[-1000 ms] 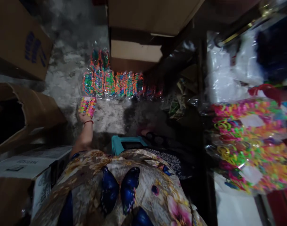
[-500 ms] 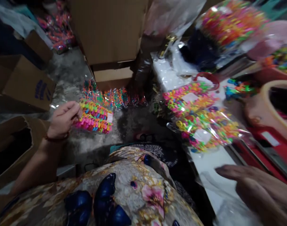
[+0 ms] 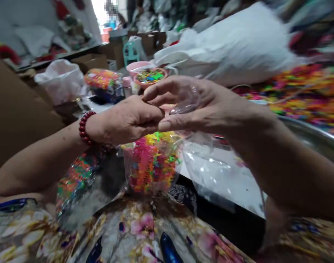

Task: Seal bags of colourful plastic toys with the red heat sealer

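The packet of bright hair ties (image 3: 150, 164) hangs just under your two hands, in front of your chest and above your flowered lap (image 3: 145, 233). It looks like a clear plastic sleeve stuffed with small neon rings in pink, orange, yellow and green. Judge it light and soft: it should sag and swing from whatever edge you grip, and the film is probably slick, so take hold at the top edge, where the plastic gathers, rather than around the bulging middle.

Your left hand (image 3: 125, 118) is closed, fingers curled down over the top of the packet and pinching it there. Your right hand (image 3: 200, 106) meets it fingertip to fingertip; its thumb and forefinger are pressed together on a piece of clear film (image 3: 187, 100), and a loose clear plastic bag (image 3: 219, 171) trails down from under that palm. Whether the film and the bag are one piece, you cannot tell through the blur.

A red bead bracelet (image 3: 84, 128) sits on your left wrist. Another shiny packet of coloured ties (image 3: 76, 179) lies below your left forearm. Further out on the surface stand a pink bowl of mixed ties (image 3: 150, 76), a white plastic sack (image 3: 232, 47) and a blurred heap of neon ties (image 3: 306, 95) at the right.
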`<state>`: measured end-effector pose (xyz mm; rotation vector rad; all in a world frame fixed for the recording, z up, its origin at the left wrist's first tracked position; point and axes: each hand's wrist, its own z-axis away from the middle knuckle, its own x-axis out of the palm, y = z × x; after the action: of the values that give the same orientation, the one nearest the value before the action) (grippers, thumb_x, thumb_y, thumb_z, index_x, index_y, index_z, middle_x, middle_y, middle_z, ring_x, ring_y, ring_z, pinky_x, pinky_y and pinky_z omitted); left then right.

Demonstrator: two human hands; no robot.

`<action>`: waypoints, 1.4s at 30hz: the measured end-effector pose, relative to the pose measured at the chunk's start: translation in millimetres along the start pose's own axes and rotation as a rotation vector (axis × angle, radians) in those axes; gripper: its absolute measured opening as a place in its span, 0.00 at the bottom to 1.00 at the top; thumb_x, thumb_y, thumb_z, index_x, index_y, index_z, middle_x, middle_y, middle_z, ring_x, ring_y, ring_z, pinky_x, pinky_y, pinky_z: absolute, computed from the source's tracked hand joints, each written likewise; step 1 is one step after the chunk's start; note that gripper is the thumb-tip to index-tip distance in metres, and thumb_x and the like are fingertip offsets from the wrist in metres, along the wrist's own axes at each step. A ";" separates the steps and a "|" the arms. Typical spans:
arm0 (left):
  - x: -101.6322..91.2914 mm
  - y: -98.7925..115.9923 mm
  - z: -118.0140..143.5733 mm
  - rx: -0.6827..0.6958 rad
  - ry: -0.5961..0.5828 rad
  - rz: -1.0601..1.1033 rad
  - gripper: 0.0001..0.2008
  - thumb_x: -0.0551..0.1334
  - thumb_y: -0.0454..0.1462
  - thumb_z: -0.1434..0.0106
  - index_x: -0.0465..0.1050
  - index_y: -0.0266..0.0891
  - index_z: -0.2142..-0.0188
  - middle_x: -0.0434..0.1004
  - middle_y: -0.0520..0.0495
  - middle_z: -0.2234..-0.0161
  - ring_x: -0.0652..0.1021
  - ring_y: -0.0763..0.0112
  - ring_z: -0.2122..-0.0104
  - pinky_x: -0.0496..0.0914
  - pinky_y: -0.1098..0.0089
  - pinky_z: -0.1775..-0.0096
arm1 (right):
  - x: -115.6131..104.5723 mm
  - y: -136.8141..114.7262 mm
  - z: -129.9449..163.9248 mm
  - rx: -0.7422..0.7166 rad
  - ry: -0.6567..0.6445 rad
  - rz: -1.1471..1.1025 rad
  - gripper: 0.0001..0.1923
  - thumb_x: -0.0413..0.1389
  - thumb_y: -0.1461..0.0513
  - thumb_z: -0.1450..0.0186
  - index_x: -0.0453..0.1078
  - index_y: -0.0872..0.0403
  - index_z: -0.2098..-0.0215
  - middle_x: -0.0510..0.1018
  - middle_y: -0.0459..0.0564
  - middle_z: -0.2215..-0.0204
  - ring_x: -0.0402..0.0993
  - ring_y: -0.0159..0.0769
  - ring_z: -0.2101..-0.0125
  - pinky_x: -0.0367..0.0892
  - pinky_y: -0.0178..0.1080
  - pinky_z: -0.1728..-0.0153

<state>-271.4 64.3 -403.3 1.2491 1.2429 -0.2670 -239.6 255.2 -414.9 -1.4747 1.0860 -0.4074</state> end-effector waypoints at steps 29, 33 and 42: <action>98.6 -92.1 -80.9 0.249 -0.121 0.018 0.19 0.67 0.44 0.38 0.64 0.40 0.79 0.65 0.52 0.79 0.66 0.71 0.74 0.62 0.68 0.65 | -63.2 80.6 168.8 0.255 0.236 1.193 0.06 0.56 0.64 0.34 0.64 0.54 0.68 0.70 0.47 0.73 0.63 0.32 0.75 0.51 0.35 0.74; 145.0 -99.1 -61.2 -0.155 0.477 0.615 0.21 0.75 0.47 0.48 0.69 0.43 0.62 0.73 0.47 0.56 0.73 0.64 0.53 0.67 0.67 0.53 | -61.4 89.4 169.7 0.162 0.366 1.086 0.06 0.54 0.67 0.34 0.61 0.53 0.68 0.69 0.47 0.72 0.64 0.31 0.74 0.55 0.34 0.73; 207.2 -118.0 -119.4 -0.304 -0.082 1.416 0.26 0.76 0.51 0.53 0.80 0.40 0.58 0.81 0.41 0.54 0.76 0.53 0.47 0.69 0.61 0.47 | -67.1 94.3 167.9 0.105 0.481 0.785 0.10 0.57 0.64 0.33 0.61 0.53 0.71 0.66 0.42 0.77 0.59 0.27 0.77 0.54 0.32 0.75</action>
<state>-345.1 208.7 -615.0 1.5213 0.1041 0.8544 -179.8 420.0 -519.1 -0.7669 1.8851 -0.2476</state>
